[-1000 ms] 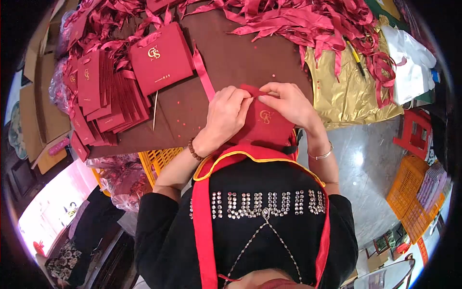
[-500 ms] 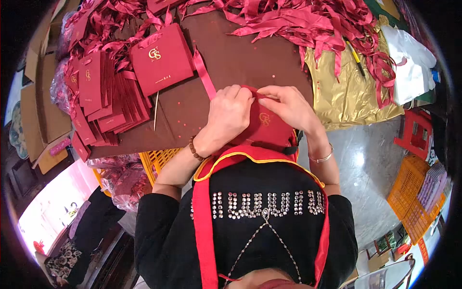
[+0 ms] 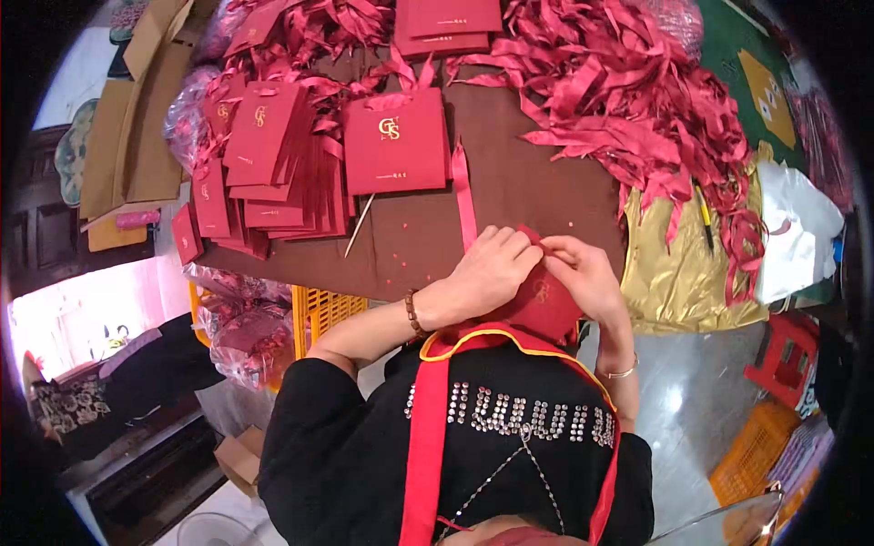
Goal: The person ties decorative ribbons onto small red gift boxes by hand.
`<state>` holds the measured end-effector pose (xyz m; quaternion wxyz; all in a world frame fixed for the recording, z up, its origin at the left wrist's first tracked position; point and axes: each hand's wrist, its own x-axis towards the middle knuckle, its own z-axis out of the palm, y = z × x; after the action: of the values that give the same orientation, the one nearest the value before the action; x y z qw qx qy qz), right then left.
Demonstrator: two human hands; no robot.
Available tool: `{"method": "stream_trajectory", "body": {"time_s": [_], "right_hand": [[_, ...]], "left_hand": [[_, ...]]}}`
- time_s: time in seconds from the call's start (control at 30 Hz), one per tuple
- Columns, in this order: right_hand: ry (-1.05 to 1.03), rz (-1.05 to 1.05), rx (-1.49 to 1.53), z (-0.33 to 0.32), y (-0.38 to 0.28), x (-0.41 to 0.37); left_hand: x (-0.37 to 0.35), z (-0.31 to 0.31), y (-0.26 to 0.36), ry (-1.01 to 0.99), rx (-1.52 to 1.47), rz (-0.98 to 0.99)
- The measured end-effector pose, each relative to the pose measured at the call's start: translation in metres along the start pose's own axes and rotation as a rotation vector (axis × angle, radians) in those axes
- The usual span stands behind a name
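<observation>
At the near edge of the brown table I hold a small red paper bag (image 3: 537,309) with a gold monogram, tilted against my apron. My left hand (image 3: 496,270) is closed at the bag's top edge, fingers pinched together. Facing it, my right hand (image 3: 587,278) pinches the same edge with thumb and fingers. A pink-red ribbon (image 3: 464,196) runs over the table down to my left hand; its lower end is hidden there. Just beyond lies a stack of matching bags (image 3: 396,150) with ribbon handles.
Several finished-looking bags (image 3: 259,146) are fanned out at left, near a thin stick (image 3: 360,226). Loose ribbons (image 3: 628,100) heap at the back right, beside gold wrapping (image 3: 674,273) holding a yellow pen (image 3: 706,226). A yellow crate (image 3: 328,314) stands below the table's left edge.
My view has shifted, so the table and its contents appear farther right and lower. Both hands still pinch the bag's top edge, with only slight finger movement.
</observation>
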<state>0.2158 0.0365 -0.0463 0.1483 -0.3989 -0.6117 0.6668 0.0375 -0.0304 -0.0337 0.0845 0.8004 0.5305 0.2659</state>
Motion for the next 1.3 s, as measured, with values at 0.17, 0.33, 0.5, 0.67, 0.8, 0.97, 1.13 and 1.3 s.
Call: {"method": "stream_trajectory", "body": {"time_s": [0.17,0.33,0.5,0.67,0.8,0.97,1.13,1.3], "right_hand": [[-0.003,-0.032,-0.106,0.001,-0.016,-0.004],[-0.022,-0.049,-0.158,0.008,-0.029,-0.008],[0.004,-0.166,-0.334,0.017,-0.039,-0.012],[-0.041,-0.266,-0.459,0.023,-0.054,-0.018],[-0.078,-0.302,-0.522,0.023,-0.056,-0.019],[-0.066,-0.330,-0.484,0.018,-0.046,-0.016],[-0.045,-0.336,-0.437,0.014,-0.039,-0.010],[-0.107,-0.332,-0.406,0.015,-0.035,-0.004]], "left_hand": [[0.003,-0.006,-0.003,0.028,-0.046,-0.007],[0.021,-0.015,-0.034,-0.078,-0.477,-0.234],[0.035,-0.024,-0.052,-0.655,-0.448,-0.211],[0.055,-0.013,-0.079,-0.975,-0.767,0.197],[0.065,-0.009,-0.084,-1.308,-0.849,0.132],[0.053,-0.007,-0.076,-1.127,-0.917,-0.093],[0.045,-0.010,-0.071,-0.939,-0.923,-0.174],[0.043,-0.013,-0.071,-0.908,-0.779,-0.195]]}}
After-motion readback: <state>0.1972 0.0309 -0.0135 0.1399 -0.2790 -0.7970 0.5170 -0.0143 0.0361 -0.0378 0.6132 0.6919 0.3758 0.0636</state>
